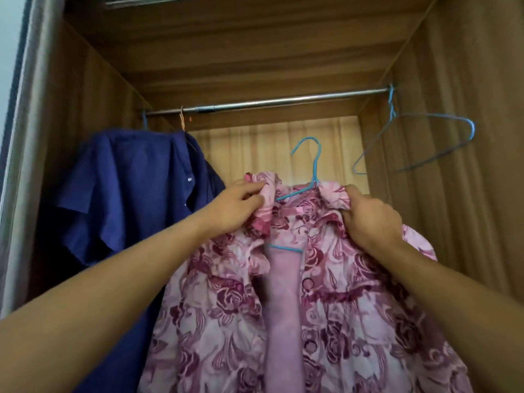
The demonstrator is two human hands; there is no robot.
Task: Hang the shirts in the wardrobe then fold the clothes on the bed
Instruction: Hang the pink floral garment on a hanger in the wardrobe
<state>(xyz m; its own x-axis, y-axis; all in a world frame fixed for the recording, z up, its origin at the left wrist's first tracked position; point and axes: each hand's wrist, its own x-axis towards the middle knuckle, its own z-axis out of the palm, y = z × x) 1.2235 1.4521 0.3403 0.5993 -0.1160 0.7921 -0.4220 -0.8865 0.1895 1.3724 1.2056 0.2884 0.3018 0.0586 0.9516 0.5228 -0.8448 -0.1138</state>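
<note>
Left hand (238, 205) pinches the left collar of the pink shirt (226, 321), fingers curled on the fabric. Right hand (368, 217) grips the right collar/shoulder, clamped on cloth. The shirt is on a blue hanger (314, 163), held up in front of the wardrobe (467, 80), hook below the rail (269, 102) and not on it. Navy shirt (122, 194) hangs at the rail's left end. Empty hanger (419, 143) at the right end.

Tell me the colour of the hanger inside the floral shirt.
The hanger is light blue; head view.
</note>
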